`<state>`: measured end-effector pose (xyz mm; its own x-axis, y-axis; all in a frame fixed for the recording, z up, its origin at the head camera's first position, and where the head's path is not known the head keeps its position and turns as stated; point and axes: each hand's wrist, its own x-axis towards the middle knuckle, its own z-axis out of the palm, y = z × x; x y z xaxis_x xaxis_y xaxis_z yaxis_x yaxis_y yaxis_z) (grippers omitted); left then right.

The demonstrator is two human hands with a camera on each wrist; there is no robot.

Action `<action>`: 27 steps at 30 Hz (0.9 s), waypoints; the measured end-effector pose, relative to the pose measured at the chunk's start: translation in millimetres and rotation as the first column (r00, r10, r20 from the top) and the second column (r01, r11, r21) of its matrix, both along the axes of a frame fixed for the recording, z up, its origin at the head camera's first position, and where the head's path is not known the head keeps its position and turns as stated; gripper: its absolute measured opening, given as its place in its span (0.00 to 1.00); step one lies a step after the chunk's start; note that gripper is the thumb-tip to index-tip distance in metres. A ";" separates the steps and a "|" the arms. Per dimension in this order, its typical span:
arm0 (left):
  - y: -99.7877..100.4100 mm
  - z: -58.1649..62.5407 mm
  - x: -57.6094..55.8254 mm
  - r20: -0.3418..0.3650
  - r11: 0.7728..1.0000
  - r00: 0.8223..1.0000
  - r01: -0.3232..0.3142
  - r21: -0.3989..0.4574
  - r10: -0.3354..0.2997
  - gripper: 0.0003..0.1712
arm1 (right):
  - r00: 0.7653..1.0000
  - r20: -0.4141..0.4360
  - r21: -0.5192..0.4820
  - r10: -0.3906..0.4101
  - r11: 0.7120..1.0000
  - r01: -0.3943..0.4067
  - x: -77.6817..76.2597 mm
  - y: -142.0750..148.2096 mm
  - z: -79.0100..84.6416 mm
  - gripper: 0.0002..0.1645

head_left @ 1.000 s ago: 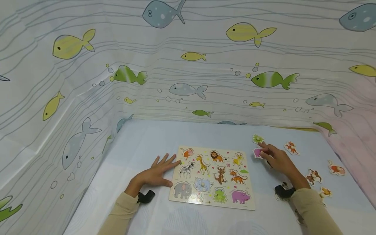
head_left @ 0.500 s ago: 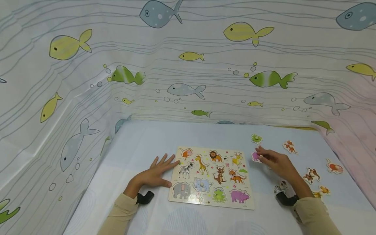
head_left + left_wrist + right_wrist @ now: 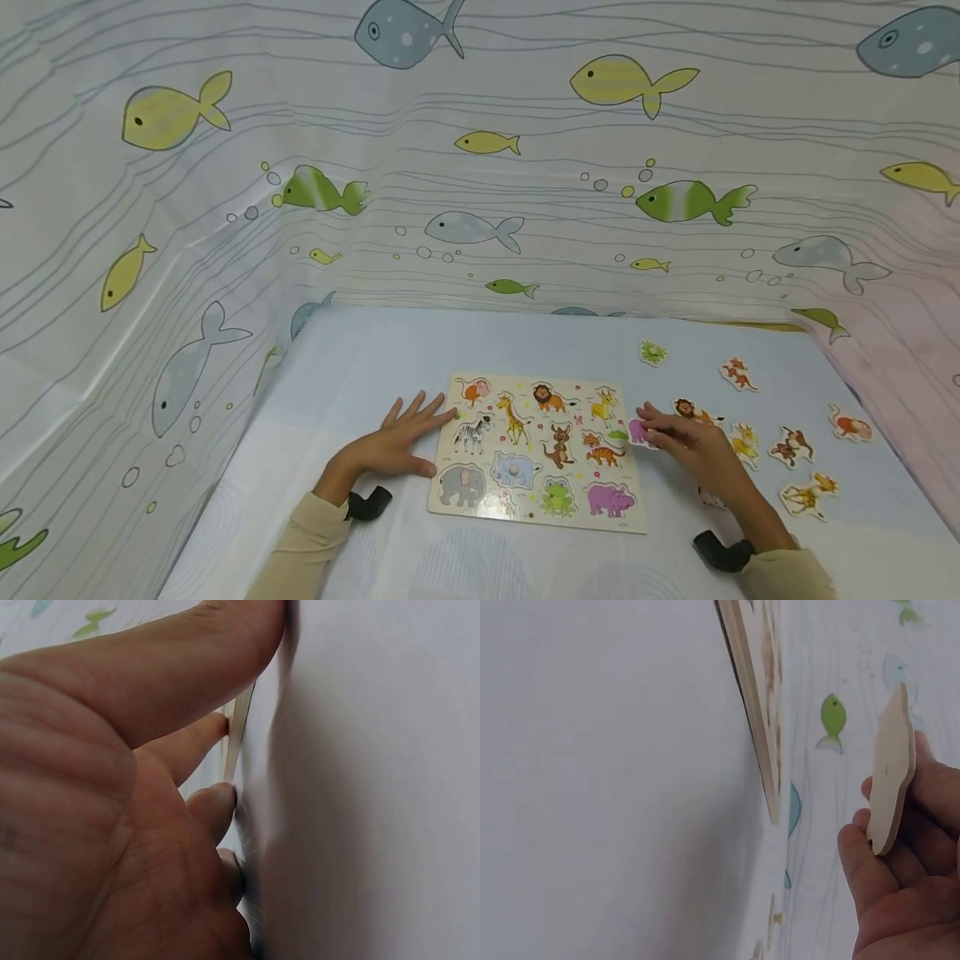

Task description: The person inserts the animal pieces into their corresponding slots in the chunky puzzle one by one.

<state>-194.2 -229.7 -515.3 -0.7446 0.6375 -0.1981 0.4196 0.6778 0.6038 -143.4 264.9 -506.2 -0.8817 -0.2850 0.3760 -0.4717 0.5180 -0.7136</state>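
Note:
A wooden animal puzzle board (image 3: 536, 450) lies flat on the table, with a light blue rhino piece (image 3: 514, 472) seated in it and a small knob on top. My left hand (image 3: 390, 446) rests with spread fingers at the board's left edge; in the left wrist view its fingertips (image 3: 217, 724) touch the board's side. My right hand (image 3: 693, 450) pinches a purple hippo puzzle piece (image 3: 640, 432) near the board's right edge. In the right wrist view the plain wooden back of the hippo piece (image 3: 889, 772) shows, lifted clear of the table.
Loose pieces lie right of the board: a frog (image 3: 653, 352), a tiger (image 3: 738, 374), a lion (image 3: 688, 408), a yellow antelope (image 3: 745, 444), a kangaroo (image 3: 792, 447), a monkey (image 3: 851, 423) and a giraffe (image 3: 810, 497). Another piece is mostly hidden under the right hand. Fish-patterned sheeting surrounds the table.
My right hand has lifted the hippo piece and carried it left and nearer, toward the board, uncovering the lion and antelope pieces. The left hand stays in place.

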 end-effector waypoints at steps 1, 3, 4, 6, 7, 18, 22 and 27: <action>0.1 0.4 0.1 -0.001 1.000 1.000 0.000 0.000 0.000 0.56 | 1.000 0.000 0.003 -0.007 1.000 0.007 2.3 -2.2 -1.2 0.17; 0.2 1.3 0.4 -0.002 1.000 1.000 -0.002 0.001 0.002 0.56 | 1.000 -0.010 0.017 -0.012 1.000 0.012 6.4 -6.5 -3.6 0.17; 0.2 1.6 0.6 -0.001 1.000 1.000 -0.004 0.004 0.004 0.56 | 1.000 -0.018 0.026 -0.011 1.000 0.012 8.4 -8.5 -4.7 0.17; 0.3 1.8 1.0 -0.002 1.000 1.000 -0.003 0.006 0.003 0.56 | 0.999 -0.034 0.021 0.004 1.000 -0.003 12.3 -12.7 -6.0 0.17; 0.3 1.8 1.1 -0.001 1.000 1.000 -0.003 0.007 0.003 0.56 | 0.999 -0.046 0.022 0.011 1.000 -0.010 14.2 -14.7 -6.8 0.18; 0.8 3.1 -0.3 0.012 1.000 1.000 -0.004 0.009 0.004 0.56 | 0.995 -0.098 0.045 0.036 0.998 -0.032 32.7 -37.3 -15.3 0.19; 0.6 1.8 -0.4 0.013 1.000 1.000 0.000 0.010 0.000 0.56 | 0.998 -0.057 0.062 0.027 0.998 -0.024 36.5 -41.2 -19.9 0.17; 0.3 -0.2 -1.0 0.004 1.000 1.000 0.002 0.009 -0.002 0.56 | 0.993 -0.082 0.041 0.080 0.996 -0.076 38.7 -45.2 -22.7 0.19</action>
<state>-195.2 -229.5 -515.4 -0.7428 0.6403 -0.1956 0.4181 0.6719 0.6114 -104.6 219.8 -528.9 -0.8221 -0.3672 0.4352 -0.5691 0.5034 -0.6502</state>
